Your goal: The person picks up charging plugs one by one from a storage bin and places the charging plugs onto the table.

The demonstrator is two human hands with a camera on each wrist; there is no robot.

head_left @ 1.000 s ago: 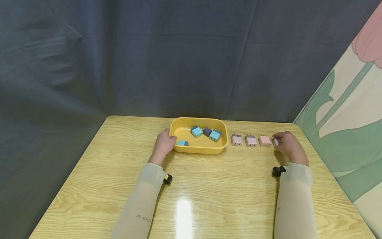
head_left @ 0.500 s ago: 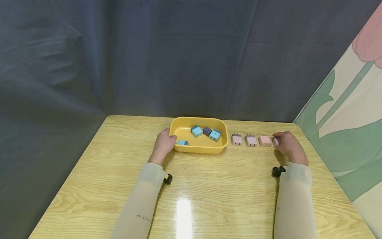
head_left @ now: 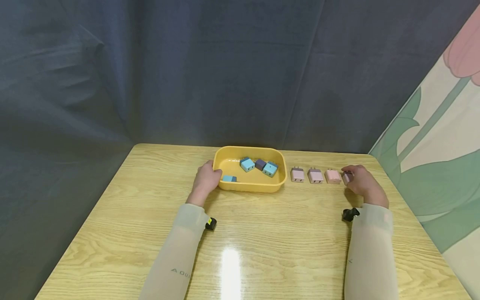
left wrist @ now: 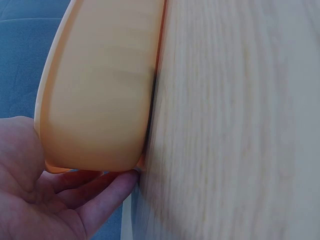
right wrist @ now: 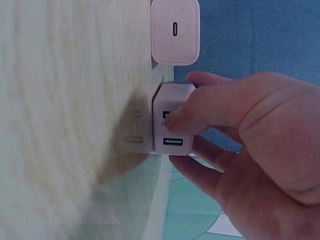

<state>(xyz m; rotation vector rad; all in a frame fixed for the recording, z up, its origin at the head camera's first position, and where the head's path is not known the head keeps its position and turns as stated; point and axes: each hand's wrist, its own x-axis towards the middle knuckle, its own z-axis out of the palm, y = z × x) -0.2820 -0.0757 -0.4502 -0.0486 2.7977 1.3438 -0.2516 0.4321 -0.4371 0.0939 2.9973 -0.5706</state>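
My left hand [head_left: 206,179] grips the left end of a yellow plastic tray [head_left: 247,188], thumb over the rim and fingers below it in the left wrist view. Inside the tray lie several blue and dark USB chargers, one blue charger [head_left: 247,164] near the middle. At the right end of a row, my right hand [head_left: 363,183] holds a pale pink USB charger [right wrist: 173,120] with two ports, thumb on its port face and fingers around its sides. Just left of it stands a pink charger [head_left: 332,176] with a single port. Two pinkish chargers with dark backs, one a two-port charger [head_left: 297,175], continue the row toward the tray.
The wooden table [head_left: 277,241] ends at a dark blue curtain [head_left: 232,83] behind the tray. A wall panel with a painted flower [head_left: 442,166] borders the right side. Small black cameras sit at both wrists.
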